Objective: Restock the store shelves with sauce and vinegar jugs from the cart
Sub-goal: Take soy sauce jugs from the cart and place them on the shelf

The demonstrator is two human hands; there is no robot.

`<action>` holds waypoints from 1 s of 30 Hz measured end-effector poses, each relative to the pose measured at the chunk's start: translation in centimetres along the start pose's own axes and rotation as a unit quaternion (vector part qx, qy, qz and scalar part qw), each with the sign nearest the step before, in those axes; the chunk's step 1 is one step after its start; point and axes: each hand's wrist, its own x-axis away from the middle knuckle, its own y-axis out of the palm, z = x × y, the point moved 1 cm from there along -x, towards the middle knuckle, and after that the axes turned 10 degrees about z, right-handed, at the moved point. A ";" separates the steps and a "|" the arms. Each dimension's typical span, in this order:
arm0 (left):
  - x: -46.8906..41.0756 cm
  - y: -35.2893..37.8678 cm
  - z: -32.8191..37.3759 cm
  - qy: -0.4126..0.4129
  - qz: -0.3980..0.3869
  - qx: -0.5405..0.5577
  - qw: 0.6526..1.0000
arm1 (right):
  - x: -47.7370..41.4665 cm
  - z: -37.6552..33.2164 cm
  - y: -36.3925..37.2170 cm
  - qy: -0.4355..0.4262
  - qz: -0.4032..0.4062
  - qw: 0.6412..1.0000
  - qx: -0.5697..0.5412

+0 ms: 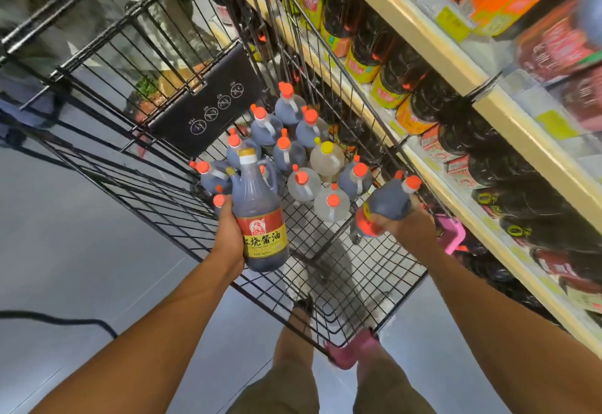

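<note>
Above the near end of the wire cart [342, 283], both hands are loaded. On the left, the left hand [229, 231] has its fingers wrapped around the lower body of a dark sauce jug [262, 215], held upright with its red and yellow label facing the camera and a yellow-collared cap on top. On the right, the right hand [408, 226] is clenched around a second dark jug [387, 205] with an orange cap, tipped so that its cap points toward the shelves [462, 74] on the right.

More jugs stand in the far part of the cart: dark ones with orange caps [288, 153], a few clear ones [304, 185] and one pale yellow-capped jug [326, 159]. The shelves on the right are already lined with dark bottles.

The step in hand looks like carrying two jugs out of the cart to the shelf. The next move calls for turning right, finding a gap among matching bottles, and setting each jug down upright, label outward. No open slot shows clearly from here, so spotting one comes first. The tilted jug needs righting before it is put down.
</note>
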 end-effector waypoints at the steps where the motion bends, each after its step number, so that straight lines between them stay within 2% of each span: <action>1: 0.3 0.0 0.1 -0.001 -0.002 -0.007 1.000 | 0.5 -0.6 -1.0 0.003 0.005 1.000 0.006; 3: 1.1 0.3 0.4 0.002 -0.008 -0.024 1.000 | 1.3 -1.8 -3.1 0.015 -0.005 0.999 -0.046; 7: 3.5 1.4 1.1 0.011 -0.039 -0.043 0.998 | 3.2 -4.8 -7.1 0.017 -0.110 0.968 -0.223; 10: 5.8 3.1 1.8 0.013 -0.052 -0.056 0.997 | 4.7 -6.9 -9.0 0.004 -0.144 0.950 -0.278; 14: 9.5 5.5 2.8 0.002 -0.105 -0.071 0.992 | 7.0 -9.0 -11.0 0.052 -0.115 0.926 -0.356; 18: 12.4 8.1 4.0 0.024 -0.144 -0.084 0.986 | 9.3 -11.7 -13.3 0.028 -0.128 0.913 -0.387; 21: 14.6 10.3 4.6 0.030 -0.183 -0.089 0.979 | 10.5 -12.8 -14.8 0.069 -0.078 0.888 -0.447; 25: 17.2 12.9 4.4 0.047 -0.174 -0.097 0.979 | 11.6 -12.7 -16.8 0.107 -0.026 0.853 -0.510; 27: 18.4 14.2 4.1 0.024 -0.186 -0.100 0.977 | 12.3 -12.2 -18.0 0.116 -0.004 0.837 -0.534; 30: 19.9 16.0 2.8 0.038 -0.206 -0.122 0.970 | 13.8 -10.6 -20.3 0.108 0.017 0.827 -0.552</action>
